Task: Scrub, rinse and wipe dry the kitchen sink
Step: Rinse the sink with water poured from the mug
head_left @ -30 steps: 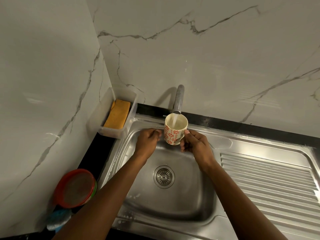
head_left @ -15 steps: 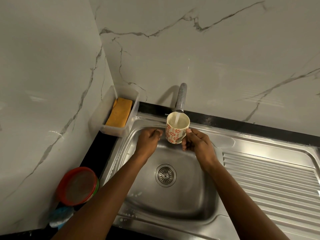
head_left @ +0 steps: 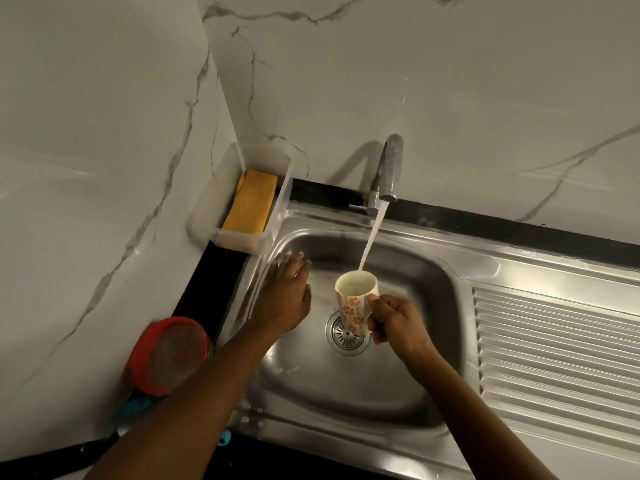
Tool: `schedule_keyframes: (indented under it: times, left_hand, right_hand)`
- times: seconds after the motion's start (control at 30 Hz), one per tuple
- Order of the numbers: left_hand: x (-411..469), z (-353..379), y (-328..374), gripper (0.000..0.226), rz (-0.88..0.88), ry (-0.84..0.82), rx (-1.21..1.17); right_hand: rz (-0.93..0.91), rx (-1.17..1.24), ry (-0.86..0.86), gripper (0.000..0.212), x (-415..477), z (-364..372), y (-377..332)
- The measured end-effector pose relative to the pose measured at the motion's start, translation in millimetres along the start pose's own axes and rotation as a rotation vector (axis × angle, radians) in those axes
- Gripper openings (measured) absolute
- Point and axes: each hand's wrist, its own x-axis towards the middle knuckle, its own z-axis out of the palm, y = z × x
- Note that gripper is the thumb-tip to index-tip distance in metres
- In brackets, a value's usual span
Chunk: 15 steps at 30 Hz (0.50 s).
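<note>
Steel sink [head_left: 433, 393], tap [head_left: 389, 168] running into a mug [head_left: 356, 306] held over its drain [head_left: 346, 336].

The sink's basin is wet and shiny. It is set in a black counter [head_left: 207, 271] in a corner of white marble walls [head_left: 415, 81], with the ribbed draining board [head_left: 554, 341] on its right. The right hand [head_left: 398, 323] grips the flowered mug's handle. The left hand [head_left: 285, 299] lies flat, fingers straight, against the sink's left wall. A yellow sponge [head_left: 251, 206] sits in a clear tray at the sink's back left corner.
</note>
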Motion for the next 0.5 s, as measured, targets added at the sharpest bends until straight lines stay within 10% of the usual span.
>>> schedule_keyframes:
  times: [0.5]
  left_hand:
    - [-16, 10, -34, 0.107, -0.033, -0.12, 0.404]
  right_hand:
    - [-0.095, -0.252, -0.093, 0.037, 73, 85, -60]
